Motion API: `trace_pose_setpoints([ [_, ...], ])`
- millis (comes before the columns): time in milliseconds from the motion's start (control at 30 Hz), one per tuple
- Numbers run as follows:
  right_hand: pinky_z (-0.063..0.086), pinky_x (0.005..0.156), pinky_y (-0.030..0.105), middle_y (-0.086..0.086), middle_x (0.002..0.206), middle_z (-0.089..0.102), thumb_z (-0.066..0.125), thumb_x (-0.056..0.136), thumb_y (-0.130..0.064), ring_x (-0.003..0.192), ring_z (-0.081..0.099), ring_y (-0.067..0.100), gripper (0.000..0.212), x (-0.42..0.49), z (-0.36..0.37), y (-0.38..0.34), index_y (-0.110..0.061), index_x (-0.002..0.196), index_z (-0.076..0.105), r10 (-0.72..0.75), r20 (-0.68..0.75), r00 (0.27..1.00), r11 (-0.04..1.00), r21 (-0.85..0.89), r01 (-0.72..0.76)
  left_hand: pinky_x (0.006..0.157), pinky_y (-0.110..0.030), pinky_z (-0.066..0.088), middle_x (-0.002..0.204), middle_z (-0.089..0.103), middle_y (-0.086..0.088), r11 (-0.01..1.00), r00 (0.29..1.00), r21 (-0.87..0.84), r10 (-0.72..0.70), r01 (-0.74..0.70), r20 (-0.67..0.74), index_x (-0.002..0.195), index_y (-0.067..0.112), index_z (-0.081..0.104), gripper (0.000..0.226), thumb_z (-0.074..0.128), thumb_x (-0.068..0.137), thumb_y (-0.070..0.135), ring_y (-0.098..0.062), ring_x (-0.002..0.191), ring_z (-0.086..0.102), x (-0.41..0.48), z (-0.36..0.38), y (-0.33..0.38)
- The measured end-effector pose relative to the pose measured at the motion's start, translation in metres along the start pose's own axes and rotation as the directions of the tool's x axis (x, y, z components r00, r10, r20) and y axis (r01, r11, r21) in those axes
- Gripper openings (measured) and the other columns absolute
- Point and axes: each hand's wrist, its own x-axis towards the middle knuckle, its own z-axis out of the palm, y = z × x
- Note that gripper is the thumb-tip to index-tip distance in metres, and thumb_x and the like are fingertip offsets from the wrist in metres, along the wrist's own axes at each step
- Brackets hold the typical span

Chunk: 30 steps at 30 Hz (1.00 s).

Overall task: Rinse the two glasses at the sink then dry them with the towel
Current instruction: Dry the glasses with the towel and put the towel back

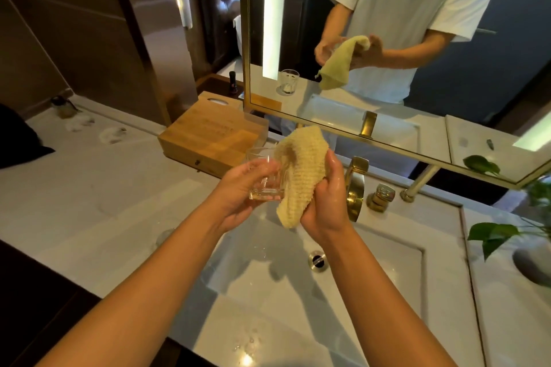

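Glass unlabelled, towel plain.

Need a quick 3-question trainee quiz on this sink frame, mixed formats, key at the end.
1. True or false: the left hand holds the glass.
2. The towel is held by: A) the right hand B) the faucet C) the wooden box.
3. Fill in: both hands are above the ____.

Key: 1 true; 2 A; 3 sink.
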Motion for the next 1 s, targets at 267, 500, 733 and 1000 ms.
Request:
trace_pose_setpoints([
  [267, 0.046, 0.101, 0.028, 0.008, 0.132, 0.052, 0.059, 0.071, -0.026, 0.12, 0.053, 0.016, 0.071, -0.011, 0.004, -0.041, -0.009, 0.138, 0.043, 0.158, 0.243, 0.957, 0.422, -0.893, 0.157, 0.053, -0.029, 0.059, 0.102, 0.075, -0.006, 0.962, 0.977, 0.273, -0.072, 0.016, 0.199, 0.125, 0.019, 0.061, 0.06, 0.083, 0.071, 0.034, -0.019, 0.086, 0.073, -0.005, -0.016, 0.025],
  [500, 0.045, 0.087, 0.024, -0.018, 0.11, 0.062, 0.08, 0.082, -0.034, 0.096, 0.058, 0.004, 0.049, -0.012, 0.021, -0.071, -0.027, 0.125, 0.059, 0.149, 0.52, 0.841, -0.174, -0.824, 0.54, 0.049, -0.031, 0.057, 0.087, 0.073, -0.006, 0.901, 0.939, 0.427, -0.081, -0.075, 0.335, 0.112, 0.011, 0.059, 0.04, 0.074, 0.086, 0.037, -0.017, 0.069, 0.069, -0.011, -0.018, 0.039],
  [733, 0.045, 0.073, 0.022, -0.01, 0.089, 0.058, 0.076, 0.087, -0.023, 0.08, 0.055, 0.009, 0.015, -0.033, 0.034, -0.072, -0.014, 0.097, 0.069, 0.349, 0.639, 0.686, -0.142, -0.687, 0.713, 0.043, -0.028, 0.052, 0.074, 0.066, -0.01, 0.85, 0.822, 0.519, -0.235, -0.085, 0.519, 0.087, 0.011, 0.067, 0.021, 0.073, 0.076, 0.027, -0.021, 0.056, 0.064, -0.023, -0.014, 0.039],
  [1000, 0.057, 0.082, 0.043, 0.02, 0.11, 0.068, 0.07, 0.09, -0.024, 0.098, 0.064, 0.033, 0.036, -0.053, 0.031, -0.051, 0.002, 0.115, 0.067, 0.339, 0.673, 0.657, -0.273, -0.598, 0.754, 0.045, -0.027, 0.052, 0.079, 0.069, -0.003, 0.723, 0.782, 0.666, -0.305, -0.18, 0.543, 0.088, 0.024, 0.072, 0.024, 0.081, 0.068, 0.031, -0.018, 0.063, 0.066, -0.03, -0.012, 0.049],
])
